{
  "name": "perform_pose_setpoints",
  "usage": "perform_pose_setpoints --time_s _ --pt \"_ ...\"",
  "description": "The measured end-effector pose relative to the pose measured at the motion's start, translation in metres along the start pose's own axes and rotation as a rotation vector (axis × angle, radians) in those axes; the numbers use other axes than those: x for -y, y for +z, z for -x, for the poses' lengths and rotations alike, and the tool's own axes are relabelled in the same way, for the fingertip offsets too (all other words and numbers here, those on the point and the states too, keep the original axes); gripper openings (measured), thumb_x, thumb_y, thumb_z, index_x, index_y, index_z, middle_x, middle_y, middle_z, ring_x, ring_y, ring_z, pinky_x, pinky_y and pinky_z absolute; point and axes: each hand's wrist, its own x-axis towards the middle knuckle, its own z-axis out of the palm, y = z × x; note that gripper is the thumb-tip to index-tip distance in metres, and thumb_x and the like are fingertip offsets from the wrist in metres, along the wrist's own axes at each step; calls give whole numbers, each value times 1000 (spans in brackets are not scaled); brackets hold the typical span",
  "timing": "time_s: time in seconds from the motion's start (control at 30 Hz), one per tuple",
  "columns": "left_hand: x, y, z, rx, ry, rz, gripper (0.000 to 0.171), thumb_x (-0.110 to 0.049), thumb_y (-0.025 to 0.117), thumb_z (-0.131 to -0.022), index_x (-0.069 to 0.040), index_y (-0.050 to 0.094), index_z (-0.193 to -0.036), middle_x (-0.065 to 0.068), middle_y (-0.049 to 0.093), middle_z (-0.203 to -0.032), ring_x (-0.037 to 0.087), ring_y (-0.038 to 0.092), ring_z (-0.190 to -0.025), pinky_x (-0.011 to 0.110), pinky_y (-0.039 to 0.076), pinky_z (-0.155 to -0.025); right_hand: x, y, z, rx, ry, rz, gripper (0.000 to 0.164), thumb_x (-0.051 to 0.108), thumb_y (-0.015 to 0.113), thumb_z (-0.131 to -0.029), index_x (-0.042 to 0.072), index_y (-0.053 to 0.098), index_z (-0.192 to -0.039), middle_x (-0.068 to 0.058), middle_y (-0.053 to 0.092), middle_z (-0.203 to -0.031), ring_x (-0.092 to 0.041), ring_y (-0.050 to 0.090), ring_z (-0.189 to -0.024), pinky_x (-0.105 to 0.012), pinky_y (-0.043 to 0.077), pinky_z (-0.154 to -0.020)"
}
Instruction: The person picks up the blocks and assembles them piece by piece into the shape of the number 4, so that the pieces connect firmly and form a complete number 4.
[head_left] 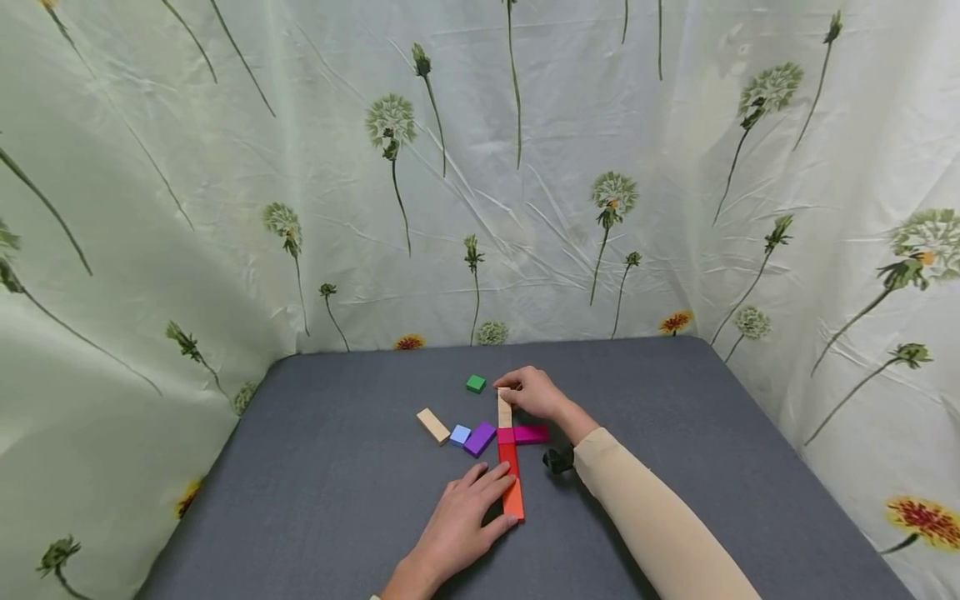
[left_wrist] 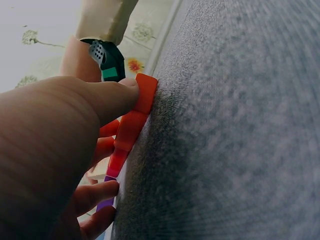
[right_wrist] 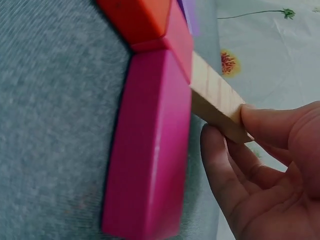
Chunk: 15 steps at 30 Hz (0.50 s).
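Note:
My right hand [head_left: 534, 393] pinches the far end of a plain wooden block [right_wrist: 216, 92] between thumb and fingers. The block's near end meets a small pink block [head_left: 506, 436]. From there a red block [head_left: 507, 452] and an orange block [head_left: 513, 502] run toward me in a line. A magenta block [right_wrist: 145, 145] juts out to the right of the pink one. My left hand [head_left: 465, 518] lies beside the row, its extended fingers touching the red and orange blocks. In the left wrist view, the thumb [left_wrist: 112, 97] is against the orange block.
Left of the row lie a purple block [head_left: 480, 439], a light blue block [head_left: 460, 435] and another wooden block [head_left: 432, 426]. A green block [head_left: 476, 383] sits farther back. The grey table [head_left: 337, 517] is backed by a flowered curtain [head_left: 525, 208].

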Motion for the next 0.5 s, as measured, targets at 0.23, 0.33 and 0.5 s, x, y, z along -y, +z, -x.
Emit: perform_pose_setpoints --time_s 0.23,0.33,0.5 --pt "1 1 0 6 0 7 56 -58 61 -95 -33 56 -145 -13 43 -154 30 41 -140 58 40 -100 -3 6 -1 -13 23 19 26 12 64 -100 7 71 -125 -5 70 -109 -14 66 -83 -35 55 -73" --pt "1 0 1 4 6 6 56 -58 60 -95 -33 56 -145 -12 43 -155 30 41 -140 57 40 -100 -4 7 -3 -18 28 50 26 11 65 -99 8 72 -124 -5 70 -110 -14 66 -86 -36 55 -75" --pt "1 -1 1 5 5 7 56 -57 61 -95 -33 55 -146 -12 43 -155 30 41 -141 57 40 -100 -4 9 -7 -8 44 103 26 11 68 -96 10 74 -121 -3 70 -110 -18 66 -96 -38 55 -81"
